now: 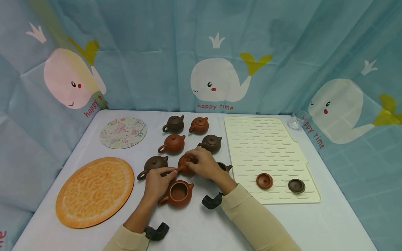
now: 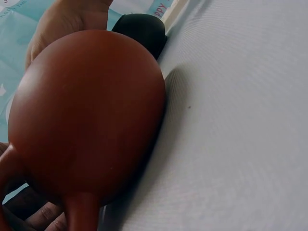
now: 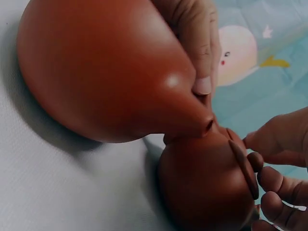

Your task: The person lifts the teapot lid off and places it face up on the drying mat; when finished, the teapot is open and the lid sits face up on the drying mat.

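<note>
In the head view, a small red-brown teapot [image 1: 185,166] stands among other teapots. My left hand [image 1: 158,183] pinches its handle between thumb and fingers. From the right, my right hand [image 1: 204,163] holds the knob of its lid, and the right wrist view shows the lid [image 3: 244,168] on the pot, slightly tilted. Just in front stands a lidless red-brown teapot [image 1: 179,194], open side up; its body [image 2: 89,115] fills much of the left wrist view. A dark lidless teapot [image 1: 223,167] is partly hidden behind my right wrist.
Behind are lidded teapots, dark [image 1: 211,143] and red-brown [image 1: 172,143]. A cream mat [image 1: 260,150] on the right bears a red-brown lid [image 1: 264,181] and a dark lid [image 1: 296,186]. A round orange mat [image 1: 94,191], a patterned mat [image 1: 123,132] and a clear cup [image 1: 296,120] lie around.
</note>
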{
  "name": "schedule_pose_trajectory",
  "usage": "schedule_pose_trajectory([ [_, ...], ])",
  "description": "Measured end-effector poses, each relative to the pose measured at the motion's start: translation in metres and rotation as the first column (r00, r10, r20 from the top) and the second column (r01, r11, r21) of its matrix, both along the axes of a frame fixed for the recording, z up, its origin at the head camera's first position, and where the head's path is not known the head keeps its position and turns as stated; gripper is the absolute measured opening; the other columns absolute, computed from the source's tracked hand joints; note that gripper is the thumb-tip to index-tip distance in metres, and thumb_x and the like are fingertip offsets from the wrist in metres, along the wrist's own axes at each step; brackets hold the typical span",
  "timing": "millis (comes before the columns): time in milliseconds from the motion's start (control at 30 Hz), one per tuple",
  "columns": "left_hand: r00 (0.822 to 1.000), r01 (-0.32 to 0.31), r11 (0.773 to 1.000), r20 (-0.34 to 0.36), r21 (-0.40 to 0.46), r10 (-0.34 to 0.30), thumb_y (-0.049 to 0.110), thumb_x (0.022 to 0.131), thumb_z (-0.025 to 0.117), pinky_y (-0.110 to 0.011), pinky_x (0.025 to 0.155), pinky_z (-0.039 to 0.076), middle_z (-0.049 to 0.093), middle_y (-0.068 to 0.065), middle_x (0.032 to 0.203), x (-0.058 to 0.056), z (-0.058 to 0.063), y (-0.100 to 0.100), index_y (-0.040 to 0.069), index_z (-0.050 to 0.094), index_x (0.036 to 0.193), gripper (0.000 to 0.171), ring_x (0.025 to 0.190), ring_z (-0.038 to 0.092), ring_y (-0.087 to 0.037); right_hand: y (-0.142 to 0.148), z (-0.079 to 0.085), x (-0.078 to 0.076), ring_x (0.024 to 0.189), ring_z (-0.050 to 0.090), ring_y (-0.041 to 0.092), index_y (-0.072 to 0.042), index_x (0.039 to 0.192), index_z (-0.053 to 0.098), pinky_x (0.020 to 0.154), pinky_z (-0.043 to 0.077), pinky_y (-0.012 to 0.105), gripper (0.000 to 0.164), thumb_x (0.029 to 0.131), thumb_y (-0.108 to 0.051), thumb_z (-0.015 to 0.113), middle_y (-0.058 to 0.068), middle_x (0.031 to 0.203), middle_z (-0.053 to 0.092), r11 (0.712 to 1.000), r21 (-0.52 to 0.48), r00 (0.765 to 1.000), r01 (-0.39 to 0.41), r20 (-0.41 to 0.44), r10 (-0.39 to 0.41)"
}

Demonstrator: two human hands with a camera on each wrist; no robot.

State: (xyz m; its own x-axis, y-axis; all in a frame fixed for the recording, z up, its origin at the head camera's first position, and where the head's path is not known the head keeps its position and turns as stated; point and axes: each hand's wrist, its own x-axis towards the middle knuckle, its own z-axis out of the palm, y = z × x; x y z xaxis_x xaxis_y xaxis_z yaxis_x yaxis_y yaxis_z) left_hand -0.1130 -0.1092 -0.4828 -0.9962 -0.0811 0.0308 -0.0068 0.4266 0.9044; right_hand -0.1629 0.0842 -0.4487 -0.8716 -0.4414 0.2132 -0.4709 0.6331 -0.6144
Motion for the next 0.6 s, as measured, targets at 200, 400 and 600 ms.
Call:
schedule_pose_trajectory([
  [200,1.0,-0.001,1.0,-0.006,0.007,0.002,0.01,0.085,0.075,-0.032,0.073,0.048,0.072,-0.004,0.084,-0.0003,0.0005,0.0003,0.005,0.077,0.098,0.014,0.083,0.064,-0.019,-0.0029,-0.001,-0.0009,0.083,0.053,0.015,-0.008,0.107,0.073,0.073,0.046,0.03,0.022,0.087,-0.017,0.072,0.0,0.09,0.056,0.997,0.074,1.0,0.028,-0.015,-0.027],
  [400,1.0,-0.005,1.0,-0.013,0.001,0.005,0.01,0.085,0.075,-0.036,0.076,0.047,0.072,-0.004,0.086,-0.0002,-0.0001,-0.0002,0.006,0.077,0.098,0.014,0.089,0.062,-0.02,-0.0036,0.0022,-0.0004,0.084,0.054,0.016,-0.008,0.106,0.073,0.073,0.047,0.03,0.019,0.089,-0.015,0.069,0.001,0.089,0.056,0.994,0.104,0.999,0.038,-0.015,-0.037],
  [600,1.0,-0.01,1.0,-0.011,0.0,0.01,0.011,0.085,0.075,-0.036,0.076,0.047,0.072,-0.004,0.087,0.0003,-0.0012,-0.0001,0.006,0.078,0.098,0.014,0.09,0.063,-0.02,-0.0042,0.0051,-0.0007,0.083,0.056,0.018,-0.008,0.101,0.074,0.075,0.047,0.031,0.013,0.09,-0.013,0.069,0.001,0.086,0.057,0.987,0.159,0.998,0.016,-0.062,-0.006],
])
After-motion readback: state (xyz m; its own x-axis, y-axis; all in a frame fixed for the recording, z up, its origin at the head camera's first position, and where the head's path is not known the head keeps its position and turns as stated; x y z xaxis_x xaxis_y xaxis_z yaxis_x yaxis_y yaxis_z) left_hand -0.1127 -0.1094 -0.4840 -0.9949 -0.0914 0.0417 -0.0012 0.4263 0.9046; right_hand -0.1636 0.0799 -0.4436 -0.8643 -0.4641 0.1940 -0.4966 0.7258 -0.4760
